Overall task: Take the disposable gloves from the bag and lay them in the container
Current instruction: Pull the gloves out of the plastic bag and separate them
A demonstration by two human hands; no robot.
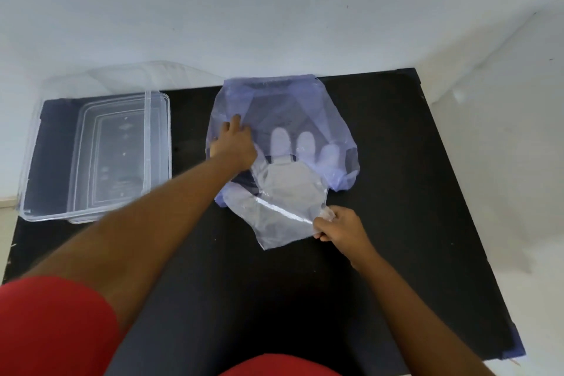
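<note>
Fingers of right hand pinched on cuff edge of clear disposable glove, cuff end out on the black counter, fingertips of the glove inside the bluish bag. Fingers of left hand spread flat, pressing down the bag's left side, gripping nothing. Clear container well to the left on the counter, open, with nothing visible inside; a lid apparently beneath or behind it.
</note>
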